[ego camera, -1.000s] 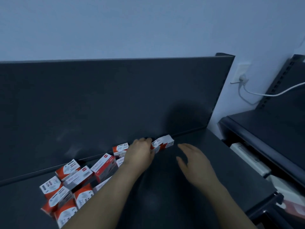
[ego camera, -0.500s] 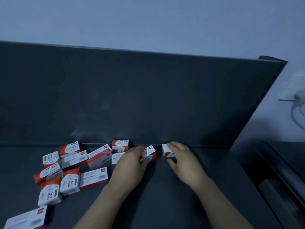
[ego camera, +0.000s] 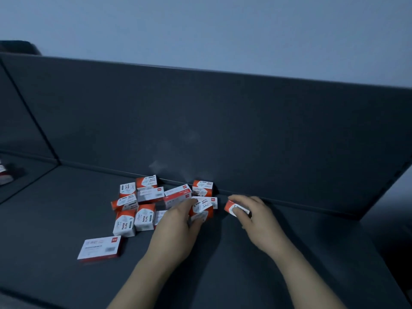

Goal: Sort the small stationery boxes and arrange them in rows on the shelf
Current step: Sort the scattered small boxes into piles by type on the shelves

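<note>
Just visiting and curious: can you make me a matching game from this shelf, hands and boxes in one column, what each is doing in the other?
Things:
1 left hand
2 right hand
3 wide flat box
4 rear box

States:
A lies alone, nearest the shelf's front
B pinches the lone box right of the pile
C stands by the back panel
D grips the pile-edge box

Pairs: 1-D, 2-B, 3-A, 4-C

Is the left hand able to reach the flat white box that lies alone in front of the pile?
Probably yes. The flat box lies apart on the shelf, with nothing on it. But the left hand grips a small box, which it should put down first.
</note>
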Available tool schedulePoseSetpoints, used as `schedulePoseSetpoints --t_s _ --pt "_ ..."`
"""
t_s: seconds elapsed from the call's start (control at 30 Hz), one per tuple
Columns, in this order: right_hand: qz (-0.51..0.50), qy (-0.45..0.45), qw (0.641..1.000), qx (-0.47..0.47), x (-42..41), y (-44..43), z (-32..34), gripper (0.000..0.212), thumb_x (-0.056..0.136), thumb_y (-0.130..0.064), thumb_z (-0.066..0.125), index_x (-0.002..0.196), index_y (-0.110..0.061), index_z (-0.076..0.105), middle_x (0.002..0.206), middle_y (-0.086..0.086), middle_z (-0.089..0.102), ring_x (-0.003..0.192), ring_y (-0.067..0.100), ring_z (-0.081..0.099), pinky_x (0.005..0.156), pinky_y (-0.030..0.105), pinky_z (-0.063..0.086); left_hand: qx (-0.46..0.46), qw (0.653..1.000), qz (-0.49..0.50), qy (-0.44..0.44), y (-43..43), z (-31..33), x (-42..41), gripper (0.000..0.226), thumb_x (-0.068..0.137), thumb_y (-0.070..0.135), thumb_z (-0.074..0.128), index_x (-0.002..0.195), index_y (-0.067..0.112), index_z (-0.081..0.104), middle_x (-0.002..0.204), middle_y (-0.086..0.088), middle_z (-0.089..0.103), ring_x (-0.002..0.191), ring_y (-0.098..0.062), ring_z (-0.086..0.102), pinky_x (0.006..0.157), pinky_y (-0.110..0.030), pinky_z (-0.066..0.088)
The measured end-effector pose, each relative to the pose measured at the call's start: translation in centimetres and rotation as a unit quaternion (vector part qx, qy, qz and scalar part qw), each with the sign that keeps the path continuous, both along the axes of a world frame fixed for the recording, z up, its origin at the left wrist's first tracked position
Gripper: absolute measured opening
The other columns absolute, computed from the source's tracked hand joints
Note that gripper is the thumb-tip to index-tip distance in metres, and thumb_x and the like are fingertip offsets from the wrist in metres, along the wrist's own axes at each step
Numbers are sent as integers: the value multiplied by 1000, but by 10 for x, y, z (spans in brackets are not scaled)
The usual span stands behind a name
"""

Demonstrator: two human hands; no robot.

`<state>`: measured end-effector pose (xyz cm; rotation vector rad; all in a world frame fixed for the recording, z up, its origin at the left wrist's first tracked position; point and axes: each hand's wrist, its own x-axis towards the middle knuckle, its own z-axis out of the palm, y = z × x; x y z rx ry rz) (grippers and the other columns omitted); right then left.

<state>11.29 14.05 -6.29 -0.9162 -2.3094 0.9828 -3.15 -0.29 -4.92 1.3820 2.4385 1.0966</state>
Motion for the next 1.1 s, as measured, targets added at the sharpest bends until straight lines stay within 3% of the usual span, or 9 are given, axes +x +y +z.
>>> schedulePoseSetpoints --t_s 0.1,0.23,0.3,0.4,0.5,0.63,0.77,0.93,1.1 --pt "6 57 995 -86 -22 -15 8 27 92 -21 58 108 -41 67 113 -16 60 91 6 62 82 26 53 16 1000 26 -6 -22 4 -15 42 92 41 55 131 29 49 128 9 58 113 -10 54 85 -20 42" --pt "7 93 982 -165 -60 -44 11 24 86 -18 66 99 -37 71 114 -16 65 104 3 61 94 24 47 31 996 80 -11 -64 9 -44 43 91 41 55 132 27 50 128 8 58 115 -12 54 87 -21 42" --pt "12 95 980 -173 -83 -65 12 30 83 -13 69 102 -35 68 116 -15 64 105 2 60 93 22 46 48 994 95 -18 -92 11 -61 41 90 42 56 128 27 54 123 9 60 109 -12 56 88 -26 46" --pt "42 82 979 -179 -123 -102 13 46 80 -1 68 115 -30 63 118 -13 62 102 0 61 80 14 49 59 992 111 -15 -139 15 -93 32 90 39 58 120 29 57 108 14 61 93 -7 58 81 -29 50" --pt "66 85 981 -161 -169 -145 14 49 78 5 67 110 -32 64 120 -9 62 102 4 63 87 24 53 57 988 145 -1 -191 18 -130 29 90 39 58 117 30 56 102 18 58 92 -5 57 80 -31 51" --pt "78 96 983 -134 -227 -202 19 31 80 -12 72 100 -34 63 109 -8 66 94 1 64 84 23 52 53 982 179 10 -255 21 -181 30 90 42 56 117 30 56 104 16 60 92 -4 57 78 -31 51" --pt "111 96 981 -123 -278 -249 21 17 80 -35 69 97 -35 66 102 -6 67 82 7 68 78 37 57 34 977 211 25 -308 25 -225 34 91 40 56 123 27 54 112 12 61 95 -7 57 79 -29 50" --pt "144 87 981 -99 -333 -286 20 7 85 -32 67 92 -33 65 85 -13 71 80 3 67 75 37 57 21 968 248 43 -346 23 -276 38 92 36 57 127 24 54 111 12 53 88 -3 49 73 -17 37" --pt "147 75 984 -63 -387 -293 15 18 85 -34 66 101 -27 65 87 -11 71 81 6 67 75 38 56 12 958 282 43 -358 17 -325 41 93 37 55 130 22 52 118 6 50 87 -6 48 75 -19 38"
